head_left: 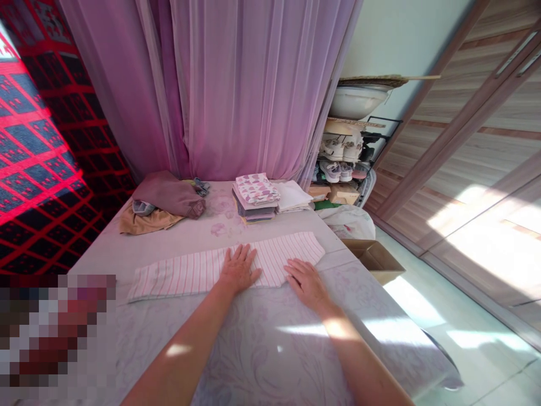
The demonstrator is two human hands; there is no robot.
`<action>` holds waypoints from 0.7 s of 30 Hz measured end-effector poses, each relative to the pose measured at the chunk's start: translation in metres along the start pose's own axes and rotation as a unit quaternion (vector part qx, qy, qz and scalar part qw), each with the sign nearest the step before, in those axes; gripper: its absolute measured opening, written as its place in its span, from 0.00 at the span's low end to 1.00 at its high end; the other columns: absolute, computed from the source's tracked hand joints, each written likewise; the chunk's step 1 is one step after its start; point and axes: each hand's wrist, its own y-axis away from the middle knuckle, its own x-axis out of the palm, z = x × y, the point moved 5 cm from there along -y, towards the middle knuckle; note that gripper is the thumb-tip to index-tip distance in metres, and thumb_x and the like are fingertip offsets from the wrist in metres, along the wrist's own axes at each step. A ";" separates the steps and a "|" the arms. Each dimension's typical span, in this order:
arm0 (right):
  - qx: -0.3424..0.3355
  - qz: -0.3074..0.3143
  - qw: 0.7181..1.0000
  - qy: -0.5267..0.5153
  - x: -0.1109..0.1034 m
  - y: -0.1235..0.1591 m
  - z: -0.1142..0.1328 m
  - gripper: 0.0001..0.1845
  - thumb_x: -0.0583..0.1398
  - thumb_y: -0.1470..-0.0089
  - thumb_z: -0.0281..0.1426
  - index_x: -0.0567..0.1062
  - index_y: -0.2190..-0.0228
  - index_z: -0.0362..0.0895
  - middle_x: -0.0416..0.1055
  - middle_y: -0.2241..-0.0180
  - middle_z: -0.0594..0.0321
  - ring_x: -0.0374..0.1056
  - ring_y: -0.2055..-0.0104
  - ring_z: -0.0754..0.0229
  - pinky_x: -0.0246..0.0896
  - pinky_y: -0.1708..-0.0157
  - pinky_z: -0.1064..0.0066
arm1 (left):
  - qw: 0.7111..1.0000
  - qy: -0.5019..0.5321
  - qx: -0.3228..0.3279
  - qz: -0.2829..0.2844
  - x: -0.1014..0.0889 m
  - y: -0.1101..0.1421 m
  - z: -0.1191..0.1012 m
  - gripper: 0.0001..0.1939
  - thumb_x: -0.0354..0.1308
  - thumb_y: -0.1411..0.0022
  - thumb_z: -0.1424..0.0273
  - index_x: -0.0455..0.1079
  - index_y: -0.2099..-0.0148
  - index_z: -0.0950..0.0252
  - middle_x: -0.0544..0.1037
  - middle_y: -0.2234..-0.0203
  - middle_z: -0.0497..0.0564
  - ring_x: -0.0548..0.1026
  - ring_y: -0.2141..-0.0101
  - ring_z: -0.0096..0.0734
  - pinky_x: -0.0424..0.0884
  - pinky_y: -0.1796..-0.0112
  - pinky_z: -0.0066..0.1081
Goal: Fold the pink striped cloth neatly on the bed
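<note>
Striped garment [194, 270] laid lengthwise across floral sheet [253, 349]. Left hand [239, 269] flat on its middle, fingers spread; right hand [307, 282] palm down at near edge, hands apart. Right side: uncovered cardboard box [391, 274], contents indeterminable; rack [391, 119] holding shoes [333, 171], white basin [357, 102] above.

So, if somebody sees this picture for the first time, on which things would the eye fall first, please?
Probably the tall mauve curtain filling the upper middle, and the vivid red-and-dark grid pattern along the left side. Next would come the pink-striped cloth laid flat across the centre, with the left hand resting on it and the right hand at its near edge.
</note>
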 end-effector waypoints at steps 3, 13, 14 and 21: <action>0.005 -0.014 1.000 -0.018 -0.004 0.003 0.007 0.19 0.49 0.37 0.36 0.79 0.59 0.49 0.76 0.54 0.58 0.68 0.49 0.56 0.60 0.46 0.57 | 1.000 0.011 0.002 -0.009 0.000 0.002 -0.001 0.34 0.44 0.35 0.52 0.53 0.33 0.62 0.51 0.33 0.58 0.48 0.34 0.50 0.41 0.39 0.58; 0.018 0.090 0.994 0.063 0.031 0.004 0.026 0.24 0.45 0.37 0.42 0.69 0.45 0.54 0.61 0.39 0.60 0.54 0.37 0.52 0.46 0.40 0.48 | 0.999 0.028 -0.020 -0.039 -0.010 0.032 0.017 0.31 0.44 0.34 0.52 0.57 0.35 0.62 0.59 0.36 0.57 0.54 0.36 0.46 0.48 0.39 0.52; 0.019 0.095 0.993 0.067 0.032 0.004 0.026 0.25 0.45 0.37 0.42 0.69 0.45 0.54 0.61 0.39 0.60 0.54 0.37 0.52 0.45 0.40 0.49 | 0.998 0.024 -0.035 -0.041 -0.011 0.041 0.027 0.31 0.44 0.34 0.52 0.57 0.35 0.62 0.59 0.36 0.57 0.54 0.36 0.46 0.48 0.39 0.52; 0.012 0.077 0.994 0.080 0.036 0.006 0.019 0.26 0.43 0.38 0.44 0.70 0.46 0.54 0.62 0.40 0.60 0.54 0.37 0.52 0.45 0.40 0.50 | 0.979 -0.029 -0.171 -0.111 -0.021 0.124 0.118 0.27 0.45 0.34 0.55 0.61 0.37 0.59 0.61 0.37 0.57 0.57 0.37 0.48 0.51 0.40 0.53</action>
